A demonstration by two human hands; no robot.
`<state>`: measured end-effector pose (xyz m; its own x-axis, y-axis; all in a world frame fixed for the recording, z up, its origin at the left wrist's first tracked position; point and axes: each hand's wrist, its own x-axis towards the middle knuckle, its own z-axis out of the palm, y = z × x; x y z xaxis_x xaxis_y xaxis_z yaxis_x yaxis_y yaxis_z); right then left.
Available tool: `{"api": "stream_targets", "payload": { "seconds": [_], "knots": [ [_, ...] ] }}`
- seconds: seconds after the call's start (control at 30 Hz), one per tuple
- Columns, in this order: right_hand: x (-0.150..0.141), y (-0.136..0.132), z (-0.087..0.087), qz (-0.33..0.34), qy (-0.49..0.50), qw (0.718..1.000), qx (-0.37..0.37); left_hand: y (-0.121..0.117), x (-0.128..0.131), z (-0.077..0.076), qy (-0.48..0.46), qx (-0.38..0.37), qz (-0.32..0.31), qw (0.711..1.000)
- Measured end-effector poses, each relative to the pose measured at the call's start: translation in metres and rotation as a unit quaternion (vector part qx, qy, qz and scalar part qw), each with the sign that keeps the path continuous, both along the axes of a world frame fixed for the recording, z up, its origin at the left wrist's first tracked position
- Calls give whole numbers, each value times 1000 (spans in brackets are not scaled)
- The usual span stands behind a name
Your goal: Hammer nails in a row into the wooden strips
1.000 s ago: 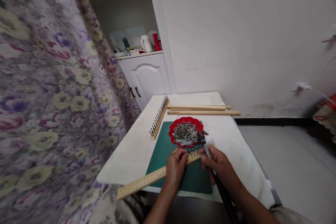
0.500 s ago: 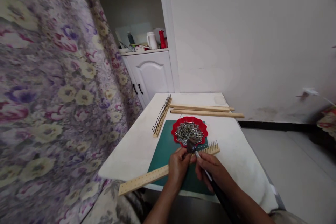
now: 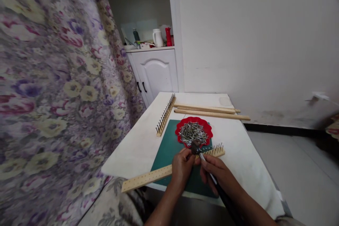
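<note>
My right hand (image 3: 218, 173) grips a hammer (image 3: 203, 157) by its handle, and the dark head hangs over the strip close to my left fingertips. My left hand (image 3: 182, 167) is closed in a pinch at the wooden strip (image 3: 148, 177); what its fingers hold is hidden. The strip lies slanted across a green mat (image 3: 165, 144), with rows of small holes on its left part. Several nails (image 3: 218, 147) stand up from its right end. Just beyond my hands, a red scalloped dish (image 3: 208, 130) holds a heap of loose nails (image 3: 191, 132).
A second wooden strip (image 3: 169, 111) with upright nails lies at the table's left. Wooden bars (image 3: 212, 112) lie along the back of the white-covered table (image 3: 132, 152). A floral curtain (image 3: 60, 95) hangs at left; a white wall rises behind.
The hammer head has swung left and down from beside the dish to my left fingertips. The left hand keeps its pinch at the strip. The whole view has shifted slightly.
</note>
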<state>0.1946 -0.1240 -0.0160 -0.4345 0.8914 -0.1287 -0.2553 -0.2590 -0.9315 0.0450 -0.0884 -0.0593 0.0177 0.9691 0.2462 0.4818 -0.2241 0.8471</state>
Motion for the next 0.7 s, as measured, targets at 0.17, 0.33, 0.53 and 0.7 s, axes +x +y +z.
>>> {"api": "stream_targets", "payload": {
  "seconds": [0.17,0.33,0.53,0.7],
  "knots": [
    [-1,-1,-1,-1,-4,1000,-3,0,0,0,0,3,2,1000],
    [5,-2,6,-16,7,1000,-4,0,1,1,15,2,10,1000],
    [19,0,13,-58,35,998,12,0,0,1,21,17,2,1000],
    [26,2,17,-87,55,994,35,0,-4,3,11,13,-23,1000]
  ]
}}
